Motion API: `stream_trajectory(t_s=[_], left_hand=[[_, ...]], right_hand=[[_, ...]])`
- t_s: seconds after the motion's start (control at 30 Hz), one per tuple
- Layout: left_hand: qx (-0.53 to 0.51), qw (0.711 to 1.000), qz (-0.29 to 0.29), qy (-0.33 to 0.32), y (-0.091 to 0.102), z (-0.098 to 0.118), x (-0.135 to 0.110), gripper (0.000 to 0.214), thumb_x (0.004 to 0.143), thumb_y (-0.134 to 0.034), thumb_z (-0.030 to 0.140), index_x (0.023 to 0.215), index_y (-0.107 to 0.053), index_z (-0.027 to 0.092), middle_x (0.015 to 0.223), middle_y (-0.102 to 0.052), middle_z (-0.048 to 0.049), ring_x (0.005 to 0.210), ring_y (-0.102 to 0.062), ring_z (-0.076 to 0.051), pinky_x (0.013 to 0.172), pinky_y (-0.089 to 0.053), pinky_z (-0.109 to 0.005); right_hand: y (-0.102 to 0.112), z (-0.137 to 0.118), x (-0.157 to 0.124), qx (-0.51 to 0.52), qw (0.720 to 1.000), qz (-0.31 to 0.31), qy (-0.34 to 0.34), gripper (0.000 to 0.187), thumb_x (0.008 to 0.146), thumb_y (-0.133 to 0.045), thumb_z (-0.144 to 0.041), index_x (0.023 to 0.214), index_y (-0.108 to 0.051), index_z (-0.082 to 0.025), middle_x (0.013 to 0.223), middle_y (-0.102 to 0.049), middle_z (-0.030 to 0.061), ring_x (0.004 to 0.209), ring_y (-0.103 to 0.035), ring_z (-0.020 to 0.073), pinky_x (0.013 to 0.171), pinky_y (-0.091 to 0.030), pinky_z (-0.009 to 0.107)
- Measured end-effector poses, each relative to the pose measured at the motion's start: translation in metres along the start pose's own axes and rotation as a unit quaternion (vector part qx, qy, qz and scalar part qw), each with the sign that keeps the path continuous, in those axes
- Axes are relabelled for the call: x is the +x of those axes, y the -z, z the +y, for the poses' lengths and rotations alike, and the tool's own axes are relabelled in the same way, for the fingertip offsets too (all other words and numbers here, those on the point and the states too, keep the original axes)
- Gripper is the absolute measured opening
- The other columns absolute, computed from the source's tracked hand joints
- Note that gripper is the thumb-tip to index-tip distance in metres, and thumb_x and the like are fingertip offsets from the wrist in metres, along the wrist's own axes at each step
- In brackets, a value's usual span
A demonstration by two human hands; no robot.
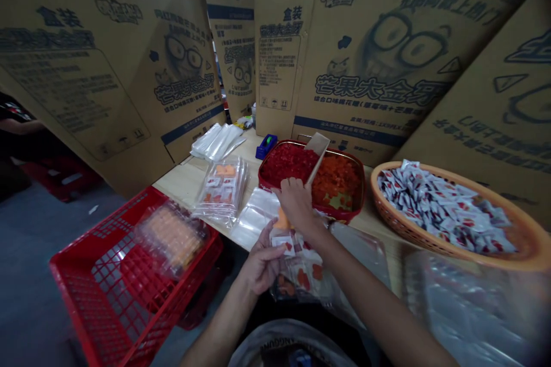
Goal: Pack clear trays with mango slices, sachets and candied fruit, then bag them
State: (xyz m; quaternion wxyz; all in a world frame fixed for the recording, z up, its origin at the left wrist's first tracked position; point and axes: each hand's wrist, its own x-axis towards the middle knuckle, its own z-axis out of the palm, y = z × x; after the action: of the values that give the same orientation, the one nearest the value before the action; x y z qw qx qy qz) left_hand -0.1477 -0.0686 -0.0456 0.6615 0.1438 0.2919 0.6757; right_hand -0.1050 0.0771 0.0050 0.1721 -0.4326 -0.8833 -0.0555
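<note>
R hand closed on top of clear bag of sachets, just in front of red tray of diced fruit; L hand against bag, grip unclear. Loose hold could drop sachets; knocking tray could spill dice.

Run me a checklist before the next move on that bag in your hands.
1. Left hand on the clear bag: ok, it grips the bag's edge.
2. Right hand hold: cannot tell, the fingers hide what they pinch.
3. Diced red and orange pieces in the red tray: ok, both sides are filled.
4. Scoop: ok, it stands in the tray within reach.
5. Sachets in the wicker basket: ok, heaped.
6. Room in the red plastic crate: ok, one filled bag lies there and much of the crate's floor shows.
</note>
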Motion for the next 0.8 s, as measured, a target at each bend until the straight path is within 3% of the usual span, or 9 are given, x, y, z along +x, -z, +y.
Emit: stream_trajectory(t_s=[0.17, 0.23, 0.3, 0.37, 0.47, 0.53, 0.6, 0.7, 0.8], left_hand=[[0.011, 1.000, 0.012, -0.006, -0.002, 0.010, -0.003, 0.081, 0.059, -0.065, -0.004, 0.127, -0.038, 0.030, 0.111, -0.060, -0.0033, 0.095, -0.060, -0.020, 0.091, -0.042, -0.041], [0.011, 1.000, 0.005, -0.013, -0.002, 0.013, -0.003, 0.086, 0.056, -0.064, -0.006, 0.129, -0.037, 0.031, 0.109, -0.061, -0.0026, 0.098, -0.060, -0.021, 0.094, -0.040, -0.040], [0.014, 1.000, 0.007, -0.014, -0.003, 0.015, -0.002, 0.089, 0.055, -0.064, -0.007, 0.130, -0.036, 0.032, 0.109, -0.061, -0.0022, 0.099, -0.060, -0.021, 0.096, -0.038, -0.039], [0.016, 1.000, 0.014, -0.010, -0.004, 0.016, -0.002, 0.089, 0.055, -0.064, -0.007, 0.130, -0.036, 0.032, 0.111, -0.061, -0.0023, 0.099, -0.060, -0.020, 0.097, -0.038, -0.038], [0.021, 1.000, 0.017, 0.001, -0.008, 0.016, -0.001, 0.087, 0.054, -0.066, -0.007, 0.128, -0.039, 0.030, 0.112, -0.060, -0.0032, 0.099, -0.060, -0.020, 0.096, -0.039, -0.037], [0.029, 0.999, 0.008, 0.012, -0.013, 0.016, 0.000, 0.083, 0.055, -0.067, -0.005, 0.126, -0.040, 0.029, 0.113, -0.059, -0.0039, 0.099, -0.060, -0.021, 0.094, -0.040, -0.037], [0.042, 0.999, -0.004, 0.028, -0.019, 0.017, 0.001, 0.072, 0.061, -0.068, 0.003, 0.124, -0.042, 0.028, 0.113, -0.059, -0.0055, 0.098, -0.060, -0.022, 0.090, -0.044, -0.040], [0.055, 0.997, -0.001, 0.060, -0.024, 0.017, 0.003, 0.048, 0.073, -0.063, 0.018, 0.117, -0.044, 0.025, 0.105, -0.062, -0.0078, 0.091, -0.063, -0.025, 0.080, -0.048, -0.047], [0.052, 0.996, 0.009, 0.076, -0.024, 0.016, 0.007, 0.043, 0.072, -0.062, 0.014, 0.111, -0.046, 0.022, 0.096, -0.065, -0.0057, 0.085, -0.065, -0.024, 0.076, -0.050, -0.045]], right_hand=[[0.007, 0.024, -0.019, 0.047, 0.999, -0.019, -0.011, 0.030, 0.087, -0.040, -0.041, 0.089, -0.057, -0.016, 0.094, -0.058, 0.0111, 0.094, -0.047, 0.0243, 0.078, -0.030, 0.036], [0.009, 0.031, -0.029, 0.122, 0.991, -0.022, -0.043, 0.030, 0.085, -0.043, -0.040, 0.097, -0.056, -0.016, 0.100, -0.057, 0.0110, 0.098, -0.047, 0.0242, 0.081, -0.031, 0.037], [0.010, 0.038, -0.041, 0.254, 0.959, -0.027, -0.119, 0.035, 0.082, -0.049, -0.036, 0.110, -0.051, -0.016, 0.106, -0.056, 0.0113, 0.097, -0.049, 0.0233, 0.081, -0.035, 0.037], [0.012, 0.044, -0.053, 0.436, 0.873, -0.071, -0.204, 0.043, 0.078, -0.053, -0.034, 0.116, -0.049, -0.015, 0.102, -0.060, 0.0104, 0.090, -0.055, 0.0216, 0.078, -0.040, 0.035], [0.017, 0.051, -0.073, 0.689, 0.649, -0.197, -0.256, 0.038, 0.071, -0.061, -0.035, 0.103, -0.059, -0.015, 0.087, -0.066, 0.0063, 0.077, -0.061, 0.0196, 0.071, -0.045, 0.033], [0.020, 0.055, -0.083, 0.775, 0.530, -0.228, -0.256, 0.031, 0.064, -0.069, -0.032, 0.091, -0.065, -0.016, 0.080, -0.068, 0.0043, 0.072, -0.062, 0.0180, 0.069, -0.047, 0.031], [0.024, 0.059, -0.090, 0.804, 0.482, -0.209, -0.278, 0.027, 0.058, -0.075, -0.028, 0.081, -0.067, -0.015, 0.073, -0.069, 0.0033, 0.068, -0.063, 0.0164, 0.065, -0.048, 0.027], [0.027, 0.063, -0.095, 0.809, 0.469, -0.170, -0.310, 0.024, 0.053, -0.079, -0.028, 0.070, -0.067, -0.015, 0.065, -0.069, 0.0022, 0.055, -0.060, 0.0131, 0.054, -0.047, 0.023], [0.029, 0.067, -0.097, 0.816, 0.462, -0.130, -0.321, 0.024, 0.050, -0.081, -0.026, 0.063, -0.065, -0.016, 0.060, -0.067, -0.0006, 0.051, -0.058, 0.0099, 0.051, -0.045, 0.020]])
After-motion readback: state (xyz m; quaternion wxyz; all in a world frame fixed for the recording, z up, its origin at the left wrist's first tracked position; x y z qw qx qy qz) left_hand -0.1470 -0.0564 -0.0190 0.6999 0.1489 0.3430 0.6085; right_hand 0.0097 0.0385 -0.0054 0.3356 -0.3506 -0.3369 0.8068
